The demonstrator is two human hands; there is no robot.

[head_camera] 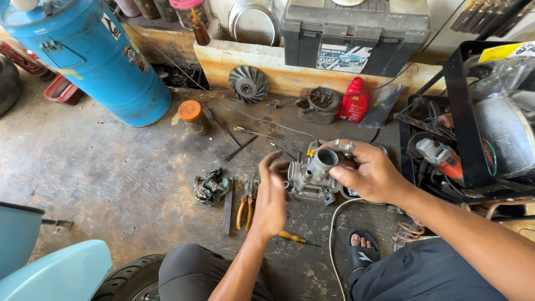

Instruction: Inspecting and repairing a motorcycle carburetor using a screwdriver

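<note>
a pale blue scooter body (53, 273) is cut off at the lower left corner, a tyre (131, 278) beside it half hidden by the person's knee. a blue drum (92, 56) stands upper left, its top out of frame. right of it on the stained concrete floor (100, 167) sits an orange-capped jar (194, 116), then thin rods (223, 127) and a screwdriver (253, 132). a dirty rag (210, 187) lies near orange-handled pliers (245, 203).

the left hand (271, 195) is raised with its fingers curled against the left side of a metal carburetor (311, 177); what the fingertips pinch is hidden behind the hand. the carburetor is held above the floor, centre frame, between both hands. the right hand (370, 175) grips it from the right, thumb on the round bore, its palm covering the far side.

behind, a fan wheel (248, 83), a red bottle (354, 100) and a grey toolbox (354, 33). at the far right a black frame (460, 111) holds a tangle of wires and an orange power tool (440, 156), partly hidden.
</note>
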